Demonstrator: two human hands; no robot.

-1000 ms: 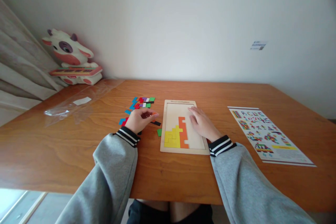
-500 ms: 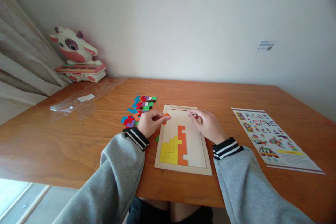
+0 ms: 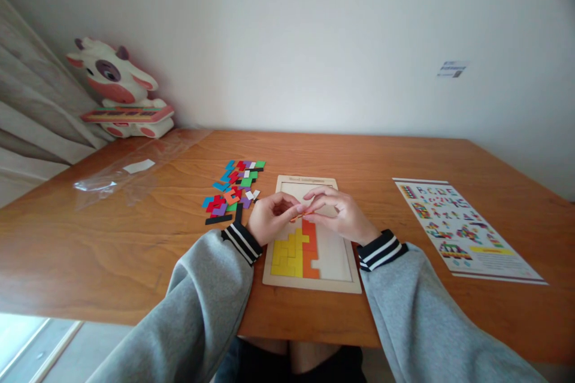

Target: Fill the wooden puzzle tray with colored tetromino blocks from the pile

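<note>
Both hands meet over the upper half of the puzzle tray (image 3: 311, 282), fingertips nearly touching; the left hand (image 3: 272, 219) has its grip closed in a pinch on a small orange piece (image 3: 298, 214), thumb below and fingers curled over it; the right hand (image 3: 338, 214) has its fingertips drawn together at the same orange piece, so that it is held between the two hands, though how much of the hold is the right hand's own cannot be told; only a sliver of the piece shows between the fingers.

Just below the two grips, inside the tray, lie the fitted yellow pieces (image 3: 287, 254) and, touching them on their right, a tall column of fitted orange pieces (image 3: 309, 248); the rest of the tray floor to the right of the column and under the right hand is bare wood.

To the left of the left grip, near but apart from the tray, a loose heap of coloured pieces (image 3: 236, 187) lies on the table (image 3: 112, 251); a long black piece (image 3: 219, 219) lies at its near edge, close to the left cuff.

Well to the right of the right grip a printed pattern sheet (image 3: 462, 228) lies flat; far off to the left a clear plastic bag (image 3: 130, 170) lies on the table, and beyond it a toy cow (image 3: 117, 90) sits at the wall.
</note>
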